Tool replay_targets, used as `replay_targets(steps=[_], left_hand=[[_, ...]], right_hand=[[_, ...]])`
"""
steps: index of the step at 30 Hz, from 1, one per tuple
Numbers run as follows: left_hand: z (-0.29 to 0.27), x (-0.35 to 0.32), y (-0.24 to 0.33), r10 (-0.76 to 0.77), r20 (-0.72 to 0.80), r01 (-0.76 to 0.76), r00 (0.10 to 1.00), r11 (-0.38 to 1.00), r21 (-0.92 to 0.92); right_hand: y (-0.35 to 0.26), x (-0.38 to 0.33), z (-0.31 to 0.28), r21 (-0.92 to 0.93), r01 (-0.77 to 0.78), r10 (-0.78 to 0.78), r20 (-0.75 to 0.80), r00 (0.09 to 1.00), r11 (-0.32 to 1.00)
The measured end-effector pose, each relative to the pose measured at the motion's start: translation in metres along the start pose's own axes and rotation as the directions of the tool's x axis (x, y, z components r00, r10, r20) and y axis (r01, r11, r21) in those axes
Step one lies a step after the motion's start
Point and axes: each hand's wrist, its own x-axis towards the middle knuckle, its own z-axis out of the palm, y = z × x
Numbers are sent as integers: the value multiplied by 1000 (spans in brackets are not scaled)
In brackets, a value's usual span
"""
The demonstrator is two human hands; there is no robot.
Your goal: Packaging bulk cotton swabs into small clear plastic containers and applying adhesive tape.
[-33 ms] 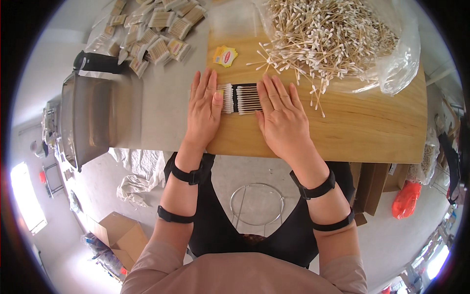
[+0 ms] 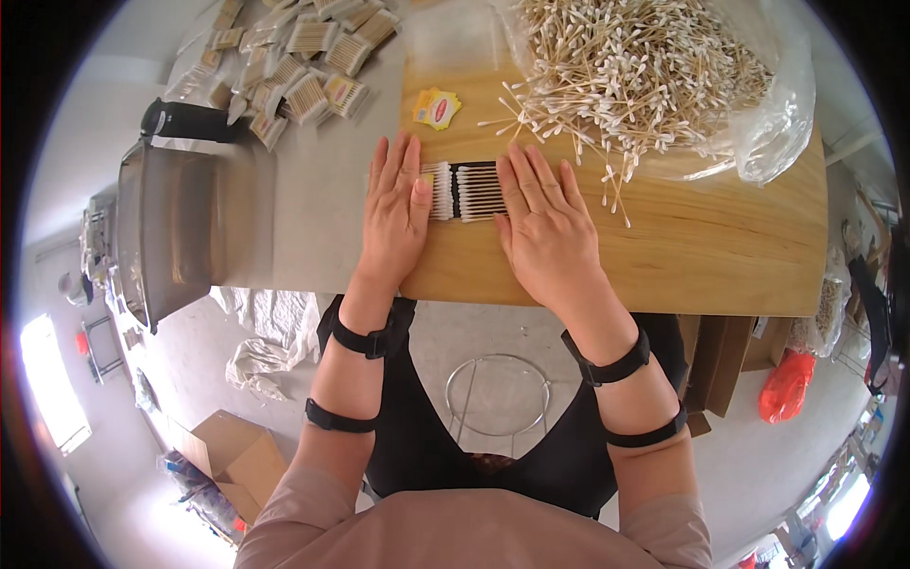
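Both hands lie flat and open, palms down, on the wooden table [image 2: 720, 256] near the middle of the frame, with a short row of cotton swabs [image 2: 464, 191] between them. The left hand [image 2: 396, 216] rests at the left end of the row, fingers stretched toward the top of the frame and held close together, its thumb side touching the white tips of the swabs. The right hand [image 2: 542, 226] lies at the right end, fingers slightly spread, its inner edge covering the other ends of the sticks. Neither hand grips anything; they only press on the table and bracket the row from either side. The swabs lie side by side, running left to right, with a dark strip showing under or across them. Just above the row, a little left of centre, sits a small yellow and red label [image 2: 437, 107]. In the upper right of the frame a large loose heap of cotton swabs [image 2: 635, 71] spills out of a clear plastic bag [image 2: 777, 114], with stray sticks scattered toward the right hand. In the upper left, many small packed bundles of swabs [image 2: 294, 57] lie on a grey surface. At the left edge stands a grey metal machine [image 2: 175, 232]. Each forearm carries two black bands [image 2: 616, 365].
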Motion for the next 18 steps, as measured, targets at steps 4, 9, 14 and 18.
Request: replay_targets(steps=[4,9,14,18], left_hand=[[-1,-1,0,13,-11,-14,1000,999,-33],[0,-2,-2,26,-1,-26,1000,999,-29],[-1,-2,-1,31,-9,-31,999,998,-50],[-2,-1,-3,31,-14,-32,999,997,-63]], right_hand=[[-3,4,-1,5,15,-15,5,1000,1000],[-7,8,0,9,15,-15,14,1000,1000],[-13,12,4,24,18,-18,16,1000,1000],[-19,16,8,10,18,-18,18,1000,1000]])
